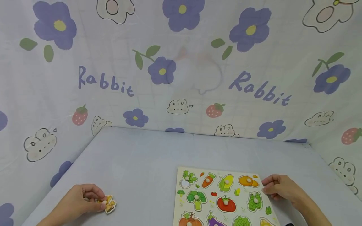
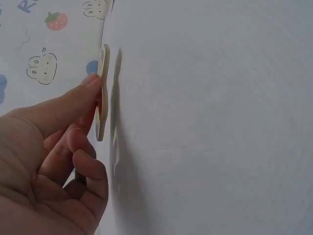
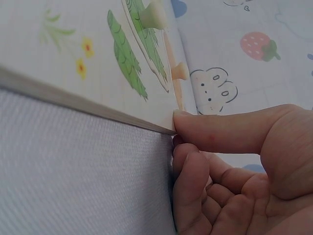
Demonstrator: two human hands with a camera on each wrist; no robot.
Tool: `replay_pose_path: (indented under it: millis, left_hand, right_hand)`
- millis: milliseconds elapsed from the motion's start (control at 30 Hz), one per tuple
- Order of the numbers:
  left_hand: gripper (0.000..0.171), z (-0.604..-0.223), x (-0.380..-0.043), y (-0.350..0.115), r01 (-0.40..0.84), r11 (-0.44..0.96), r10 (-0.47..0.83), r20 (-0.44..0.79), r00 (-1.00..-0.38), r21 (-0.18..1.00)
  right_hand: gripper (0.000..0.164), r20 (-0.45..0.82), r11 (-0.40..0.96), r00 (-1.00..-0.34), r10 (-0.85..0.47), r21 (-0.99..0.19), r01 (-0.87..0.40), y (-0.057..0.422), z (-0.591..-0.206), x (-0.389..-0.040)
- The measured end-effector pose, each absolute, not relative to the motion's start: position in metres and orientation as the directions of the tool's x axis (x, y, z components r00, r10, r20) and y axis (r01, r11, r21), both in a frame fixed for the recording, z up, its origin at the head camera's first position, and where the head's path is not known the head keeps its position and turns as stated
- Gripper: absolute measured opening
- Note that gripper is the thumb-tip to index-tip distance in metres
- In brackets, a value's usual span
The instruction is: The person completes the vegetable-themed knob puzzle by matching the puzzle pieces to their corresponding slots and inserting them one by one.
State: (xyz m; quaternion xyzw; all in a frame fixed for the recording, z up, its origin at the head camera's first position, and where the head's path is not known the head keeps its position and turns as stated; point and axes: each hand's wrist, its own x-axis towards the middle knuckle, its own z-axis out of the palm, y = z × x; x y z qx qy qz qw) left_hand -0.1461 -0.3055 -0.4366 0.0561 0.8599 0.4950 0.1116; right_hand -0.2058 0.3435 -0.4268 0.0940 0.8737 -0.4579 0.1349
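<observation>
My left hand (image 1: 80,201) pinches a mushroom puzzle piece (image 1: 111,205) by its knob between thumb and fingers, at the left of the table. Edge-on in the left wrist view, the thin wooden piece (image 2: 104,98) stands close over the white surface and casts a shadow there. On the right lies a wooden vegetable puzzle board (image 1: 208,201), its pieces with round knobs seated in it. My right hand (image 1: 282,188) pinches the board's right edge, thumb (image 3: 220,132) at the top edge and the other fingers curled below.
A pale cloth-covered table (image 1: 141,153) spreads under everything. Behind it and at the sides hangs a white curtain (image 1: 192,72) printed with flowers, rabbits and strawberries. The board's near part runs out of the head view, and a small dark object (image 1: 290,224) shows at the bottom edge.
</observation>
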Motion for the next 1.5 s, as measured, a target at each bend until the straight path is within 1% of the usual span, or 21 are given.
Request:
replay_pose_path:
  millis: [200,633,900,1200,1500]
  left_hand:
    - [0.035,-0.435,-0.147,-0.299,0.001,0.520,0.200,-0.120,-0.972,0.854]
    - [0.031,-0.425,-0.150,-0.263,0.118,0.468,0.284,-0.023,-0.959,0.876]
    - [0.030,-0.413,-0.151,-0.230,0.180,0.419,0.329,0.036,-0.944,0.890]
    - [0.031,-0.408,-0.157,-0.190,0.192,0.384,0.374,0.038,-0.927,0.903]
    - [0.026,-0.406,-0.163,-0.145,0.227,0.301,0.471,0.063,-0.880,0.926]
  right_hand:
    - [0.030,-0.326,0.565,-0.944,0.050,-0.770,0.296,0.343,-0.428,-0.206]
    - [0.032,-0.332,0.572,-0.941,0.066,-0.760,0.308,0.343,-0.431,-0.207]
    - [0.032,-0.327,0.565,-0.943,0.063,-0.767,0.304,0.343,-0.433,-0.209]
    - [0.031,-0.317,0.561,-0.947,0.055,-0.774,0.292,0.345,-0.434,-0.209]
    - [0.031,-0.317,0.559,-0.946,0.063,-0.774,0.296,0.346,-0.435,-0.209]
